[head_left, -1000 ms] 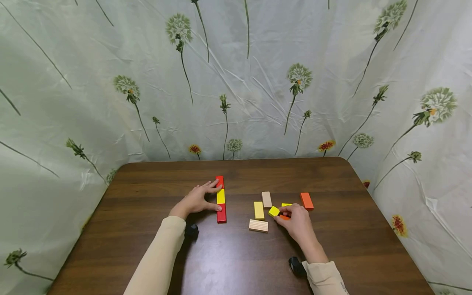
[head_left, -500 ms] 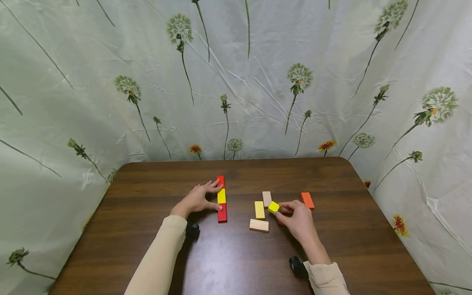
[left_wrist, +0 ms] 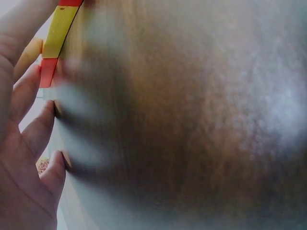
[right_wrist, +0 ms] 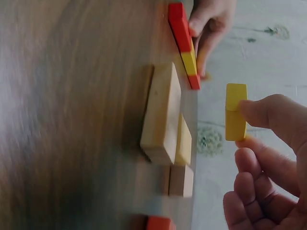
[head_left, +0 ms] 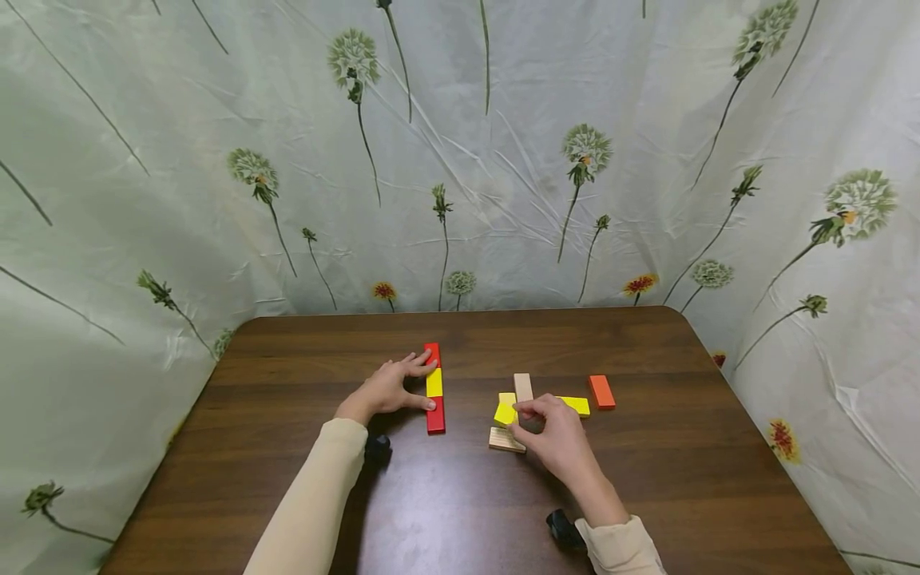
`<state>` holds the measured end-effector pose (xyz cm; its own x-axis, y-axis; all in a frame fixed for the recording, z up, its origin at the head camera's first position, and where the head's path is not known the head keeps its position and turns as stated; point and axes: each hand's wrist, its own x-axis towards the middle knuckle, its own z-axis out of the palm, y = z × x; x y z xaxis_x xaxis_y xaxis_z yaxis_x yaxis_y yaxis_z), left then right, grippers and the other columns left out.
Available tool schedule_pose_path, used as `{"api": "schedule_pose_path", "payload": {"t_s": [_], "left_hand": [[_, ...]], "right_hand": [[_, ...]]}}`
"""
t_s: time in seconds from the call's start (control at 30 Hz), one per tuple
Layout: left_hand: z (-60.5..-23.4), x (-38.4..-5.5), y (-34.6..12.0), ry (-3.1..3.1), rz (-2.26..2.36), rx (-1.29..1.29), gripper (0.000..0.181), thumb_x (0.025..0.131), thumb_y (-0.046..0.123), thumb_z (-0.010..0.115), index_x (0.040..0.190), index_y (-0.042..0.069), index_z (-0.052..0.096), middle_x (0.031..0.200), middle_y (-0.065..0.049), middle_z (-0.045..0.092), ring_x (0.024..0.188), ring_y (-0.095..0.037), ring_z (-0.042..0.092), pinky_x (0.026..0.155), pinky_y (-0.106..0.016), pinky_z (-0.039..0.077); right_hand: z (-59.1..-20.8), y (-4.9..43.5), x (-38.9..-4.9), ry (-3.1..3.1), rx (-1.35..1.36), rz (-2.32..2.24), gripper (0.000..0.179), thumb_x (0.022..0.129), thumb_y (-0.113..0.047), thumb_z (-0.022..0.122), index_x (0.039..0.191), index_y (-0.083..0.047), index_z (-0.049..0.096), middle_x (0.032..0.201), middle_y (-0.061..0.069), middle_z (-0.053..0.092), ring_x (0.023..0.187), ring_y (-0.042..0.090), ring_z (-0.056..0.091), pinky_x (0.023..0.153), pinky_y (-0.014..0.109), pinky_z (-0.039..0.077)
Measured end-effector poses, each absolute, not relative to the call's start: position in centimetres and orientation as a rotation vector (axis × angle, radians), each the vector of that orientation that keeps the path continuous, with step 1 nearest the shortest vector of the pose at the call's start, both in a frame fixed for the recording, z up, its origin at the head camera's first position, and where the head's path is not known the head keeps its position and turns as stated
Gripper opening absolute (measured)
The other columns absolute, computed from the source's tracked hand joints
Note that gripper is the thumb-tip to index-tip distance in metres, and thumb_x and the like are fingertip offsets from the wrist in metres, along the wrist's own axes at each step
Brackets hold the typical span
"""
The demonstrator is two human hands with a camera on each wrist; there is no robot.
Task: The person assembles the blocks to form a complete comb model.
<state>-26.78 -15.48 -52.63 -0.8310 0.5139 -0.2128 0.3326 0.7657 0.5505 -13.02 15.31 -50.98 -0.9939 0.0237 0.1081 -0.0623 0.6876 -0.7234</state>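
My left hand (head_left: 384,390) lies with spread fingers at the left side of a straight row: a red block (head_left: 433,353), a yellow block (head_left: 434,383) and a nearer red block (head_left: 435,417). Its thumb touches the nearer red block and a fingertip reaches the far one. Between thumb and forefinger, my right hand (head_left: 557,439) pinches another yellow block (right_wrist: 236,112). In the right wrist view that block is raised off the table. From the head it overlaps a pale yellow block (head_left: 507,396), with a wooden block (head_left: 506,440) just in front.
A second wooden block (head_left: 523,386) lies behind the right hand's fingers. Farther right are a yellow block (head_left: 575,406) and an orange block (head_left: 602,392). The brown table (head_left: 460,511) ends at a flowered curtain (head_left: 503,200).
My right hand has carried the pinched yellow block leftward, from beside the orange block to over the pale yellow one. My left hand has stayed at the row.
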Motion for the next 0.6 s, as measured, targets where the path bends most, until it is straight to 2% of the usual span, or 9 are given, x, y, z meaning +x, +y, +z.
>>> {"api": "schedule_pose_path", "payload": {"t_s": [0.2,0.4,0.6], "left_hand": [[-52.7,-26.8,-15.5,2.609,0.718,0.642,0.088,0.088,0.046,0.087,0.163,0.020,0.048,0.177,-0.006,0.031,0.167,-0.035,0.022,0.134,-0.066,0.011],[-52.7,-26.7,-15.4,2.609,0.722,0.628,0.088,0.088,0.045,0.087,0.163,0.020,0.048,0.178,-0.005,0.030,0.168,-0.035,0.020,0.135,-0.065,0.010],[-52.8,-26.6,-15.4,2.618,0.722,0.643,0.088,0.088,0.045,0.087,0.162,0.019,0.048,0.177,-0.008,0.032,0.167,-0.037,0.021,0.134,-0.068,0.011]], "right_hand": [[-51.2,14.0,-12.7,-2.737,0.133,1.240,0.025,0.083,-0.009,0.092,0.106,-0.009,0.084,0.096,0.001,0.074,0.090,0.016,0.064,0.081,0.033,0.062],[-51.5,12.8,-12.7,-2.740,0.186,1.254,0.021,0.082,-0.010,0.092,0.102,-0.012,0.085,0.094,-0.005,0.075,0.091,0.012,0.064,0.083,0.029,0.061],[-51.7,11.7,-12.6,-2.792,0.299,1.234,0.022,0.084,-0.012,0.092,0.105,-0.012,0.084,0.094,-0.003,0.075,0.091,0.014,0.065,0.080,0.029,0.060]]}}
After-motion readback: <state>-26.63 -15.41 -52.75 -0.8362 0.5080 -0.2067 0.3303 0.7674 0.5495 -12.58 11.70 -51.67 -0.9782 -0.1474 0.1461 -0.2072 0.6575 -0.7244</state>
